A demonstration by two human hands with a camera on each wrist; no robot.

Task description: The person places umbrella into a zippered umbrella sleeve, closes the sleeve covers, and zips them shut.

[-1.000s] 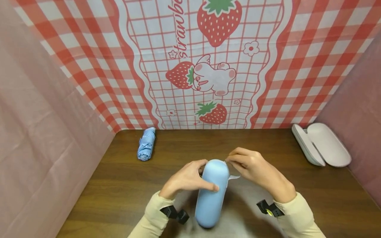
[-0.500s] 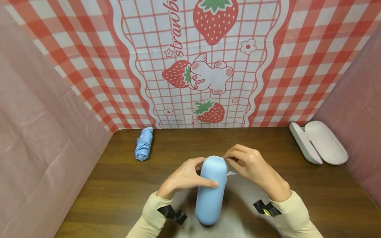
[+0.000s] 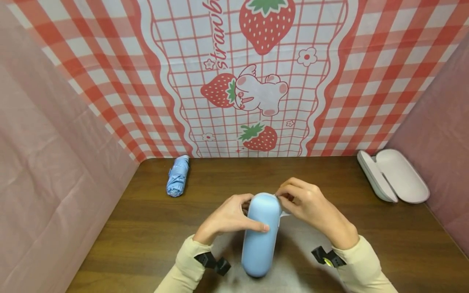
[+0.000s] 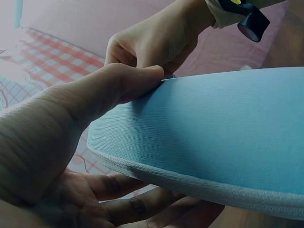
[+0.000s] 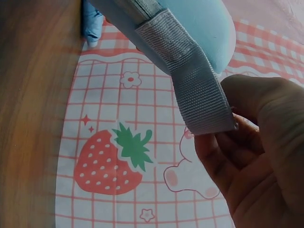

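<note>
Prob. zip step: L hand (image 3: 229, 215) grips blue case (image 3: 259, 240), held over tabletop (image 3: 143, 232) (contact unclear); R hand (image 3: 309, 205) pinches prob. zip pull (image 3: 276, 196) at case's far end. Next move likely needs steady L grip, R drawing along case's seam. R wrist cam shows broad grey strap (image 5: 202, 95) by case, mere sliver in head view; L wrist adds fingers (image 4: 142, 206) behind case.

Cut-off "strawb" (image 3: 219, 36) on checked cloth (image 3: 256, 61)
</note>
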